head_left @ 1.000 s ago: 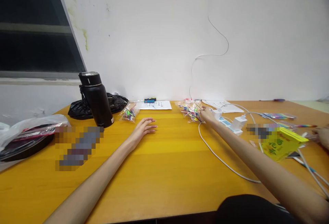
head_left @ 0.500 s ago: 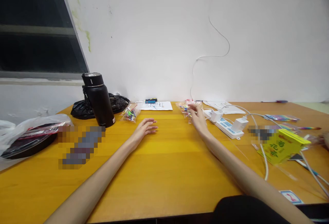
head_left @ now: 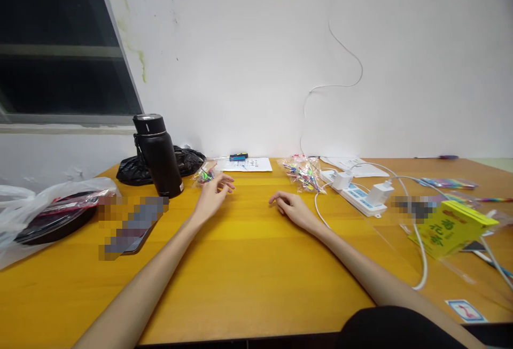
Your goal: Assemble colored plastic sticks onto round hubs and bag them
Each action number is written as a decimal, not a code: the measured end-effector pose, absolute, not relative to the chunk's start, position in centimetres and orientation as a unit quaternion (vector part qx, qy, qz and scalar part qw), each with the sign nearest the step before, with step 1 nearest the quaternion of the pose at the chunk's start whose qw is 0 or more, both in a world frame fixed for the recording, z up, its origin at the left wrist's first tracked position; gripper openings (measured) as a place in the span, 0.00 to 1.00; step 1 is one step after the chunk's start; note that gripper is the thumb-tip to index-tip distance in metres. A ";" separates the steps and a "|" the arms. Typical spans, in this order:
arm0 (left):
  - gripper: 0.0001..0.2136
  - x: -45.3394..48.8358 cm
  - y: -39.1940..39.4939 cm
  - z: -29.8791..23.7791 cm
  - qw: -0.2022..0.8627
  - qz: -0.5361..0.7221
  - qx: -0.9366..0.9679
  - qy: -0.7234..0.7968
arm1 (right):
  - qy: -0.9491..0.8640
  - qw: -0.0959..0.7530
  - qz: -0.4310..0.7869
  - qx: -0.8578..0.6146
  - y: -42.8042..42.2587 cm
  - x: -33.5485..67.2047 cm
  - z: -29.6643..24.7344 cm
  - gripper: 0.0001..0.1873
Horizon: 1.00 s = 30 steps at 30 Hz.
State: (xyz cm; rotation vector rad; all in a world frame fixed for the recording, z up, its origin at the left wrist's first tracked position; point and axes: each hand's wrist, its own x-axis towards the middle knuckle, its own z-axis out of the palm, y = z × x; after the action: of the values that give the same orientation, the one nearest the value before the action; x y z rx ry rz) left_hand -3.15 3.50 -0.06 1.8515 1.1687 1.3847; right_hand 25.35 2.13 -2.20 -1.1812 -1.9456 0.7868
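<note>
My left hand (head_left: 214, 195) is over the yellow wooden table (head_left: 248, 285), its fingers loosely stretched and holding nothing. Just behind it, partly hidden, lies a small clear bag of colourful pieces (head_left: 205, 174). My right hand (head_left: 295, 211) is above the table on the right, fingers loosely bent and apart, with nothing visible in them. Beyond that hand lies a larger clear bag of colourful pieces (head_left: 301, 172). A printed sheet (head_left: 256, 164) rests between the bags against the wall, with a blue-and-black-handled tool (head_left: 239, 156), resembling a screwdriver, on it.
At left stand a black bottle (head_left: 160, 159), a black plastic bag (head_left: 134, 171), a blurred-out phone (head_left: 140, 229) and a white bag around a dark round object (head_left: 60, 226). On the right are a power strip (head_left: 356, 199) with chargers, white cables and a yellow package (head_left: 451, 229).
My right hand has left the right-hand bag and come back towards me and left. My left hand has moved slightly left and away from me, towards the small bag.
</note>
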 end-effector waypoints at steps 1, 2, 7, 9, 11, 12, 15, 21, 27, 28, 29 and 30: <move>0.09 -3.6 3.5 0.5 0.226 0.511 0.703 0.440 | -0.754 0.359 0.307 -0.456 2.1 25.4 -2.2 0.15; 0.10 -4.1 3.6 1.0 0.184 0.510 0.710 0.449 | -0.755 0.359 0.306 -0.455 2.1 25.4 -2.2 0.15; 0.14 -6.5 5.5 2.2 -0.012 0.459 0.678 0.574 | -0.761 0.362 0.303 -0.444 1.9 25.5 -2.2 0.14; 0.23 -7.1 6.6 2.2 -0.033 0.399 0.662 0.633 | -0.762 0.361 0.302 -0.445 1.9 25.5 -2.3 0.14; 0.32 -7.5 7.5 2.1 -0.011 0.351 0.646 0.677 | -0.761 0.358 0.301 -0.449 2.0 25.6 -2.3 0.14; 0.35 -7.5 7.9 2.1 0.003 0.333 0.641 0.691 | -0.761 0.358 0.301 -0.449 2.0 25.6 -2.4 0.14; 0.38 -7.4 8.6 2.1 0.022 0.287 0.638 0.714 | -0.762 0.360 0.301 -0.446 2.0 25.6 -2.4 0.14; 0.42 -7.1 9.1 2.1 0.038 0.250 0.621 0.742 | -0.764 0.353 0.297 -0.451 1.9 25.6 -2.4 0.14; 0.34 -7.3 9.1 1.9 0.021 0.281 0.628 0.725 | -0.768 0.351 0.291 -0.450 2.0 25.6 -2.4 0.14; 0.33 -7.4 9.1 2.0 0.019 0.285 0.628 0.724 | -0.768 0.351 0.292 -0.449 2.0 25.6 -2.4 0.14; 0.33 -7.4 9.0 2.0 0.018 0.288 0.628 0.723 | -0.768 0.352 0.293 -0.449 2.0 25.6 -2.4 0.14; 0.33 -7.4 8.9 2.1 0.017 0.289 0.629 0.722 | -0.768 0.352 0.294 -0.448 2.0 25.6 -2.4 0.14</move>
State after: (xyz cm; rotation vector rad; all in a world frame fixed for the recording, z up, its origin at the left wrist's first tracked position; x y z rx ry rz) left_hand -7.41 8.89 2.13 1.9539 2.2425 0.8996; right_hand 25.65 1.98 -2.42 -1.1583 -1.9864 0.7601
